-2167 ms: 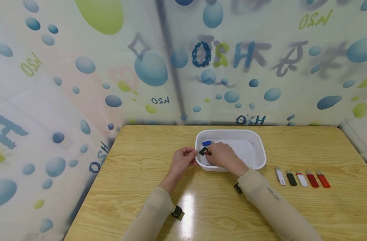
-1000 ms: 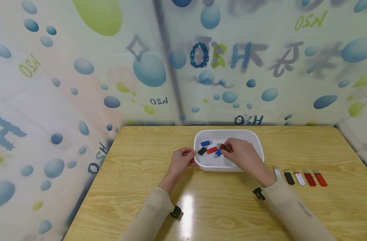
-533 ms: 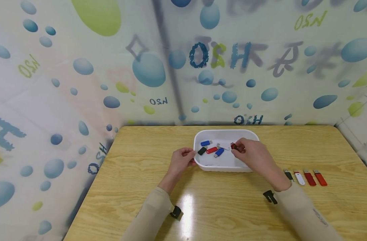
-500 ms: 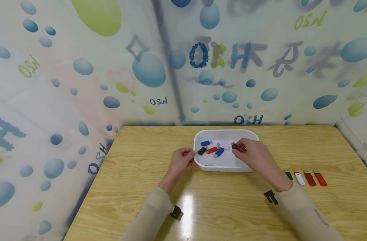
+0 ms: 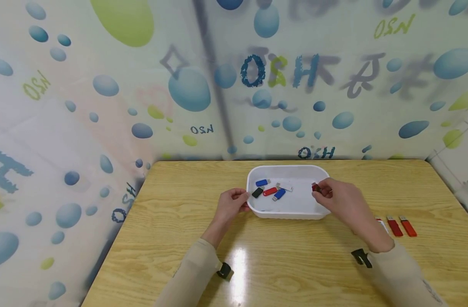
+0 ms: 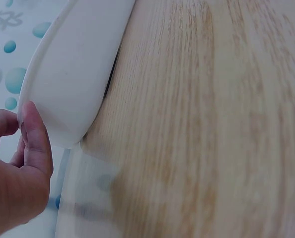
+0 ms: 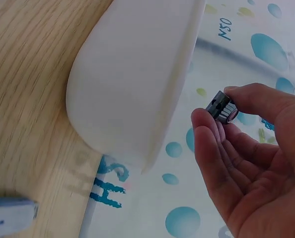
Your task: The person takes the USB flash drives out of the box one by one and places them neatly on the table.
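My left hand [image 5: 230, 207] pinches the left rim of a white plastic tub [image 5: 289, 215]; the left wrist view has its thumb and fingers at the wall. Over the tub's right end, my right hand [image 5: 343, 199] holds a dark red USB stick [image 5: 315, 187] between thumb and fingers, metal plug outward. In the right wrist view that stick [image 7: 220, 106] is raised clear of the tub's outer wall. Inside the tub, toward the left, lie a blue USB stick [image 5: 262, 182], a black one [image 5: 257, 192], a red one [image 5: 270, 191], a second blue one [image 5: 279, 195] and a white one [image 5: 286, 187].
Right of the tub, a row of USB sticks lies on the wooden table [image 5: 172, 238]: a dark red one [image 5: 395, 226], an orange-red one [image 5: 408, 226] and a partly covered white one [image 5: 383, 224]. My right forearm hides the row's left part. A patterned curtain [image 5: 226, 85] hangs behind.
My right hand has picked the dark red USB stick from among the others and carried it rightward to the tub's right rim. The left hand keeps its place.
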Demonstrator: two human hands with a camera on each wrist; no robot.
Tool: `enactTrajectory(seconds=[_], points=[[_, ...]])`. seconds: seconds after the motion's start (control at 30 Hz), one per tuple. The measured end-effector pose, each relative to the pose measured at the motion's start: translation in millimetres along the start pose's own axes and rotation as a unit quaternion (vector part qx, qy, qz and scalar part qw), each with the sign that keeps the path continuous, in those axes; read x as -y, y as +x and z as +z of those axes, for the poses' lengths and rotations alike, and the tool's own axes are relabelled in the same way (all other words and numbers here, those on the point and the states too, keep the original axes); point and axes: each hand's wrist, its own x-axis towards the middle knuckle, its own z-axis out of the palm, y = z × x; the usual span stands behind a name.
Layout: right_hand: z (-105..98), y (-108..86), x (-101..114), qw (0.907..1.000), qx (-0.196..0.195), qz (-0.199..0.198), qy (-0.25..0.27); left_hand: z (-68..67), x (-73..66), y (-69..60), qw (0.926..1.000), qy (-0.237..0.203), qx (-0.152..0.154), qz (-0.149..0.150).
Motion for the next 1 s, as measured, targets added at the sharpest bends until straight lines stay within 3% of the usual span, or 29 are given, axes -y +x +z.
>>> enactTrajectory(seconds=[0.6, 1.0], points=[[-21.8, -23.2, -31.5, 0.9988, -0.015, 0.046, -0.010, 0.6, 0.5, 1.3, 1.0000, 0.000, -0.001, 0.001], [-36.2, -41.4, -54.6, 0.9978, -0.045, 0.047, -0.016, 0.0, 0.2, 1.1, 1.0000, 0.006, -0.001, -0.006]])
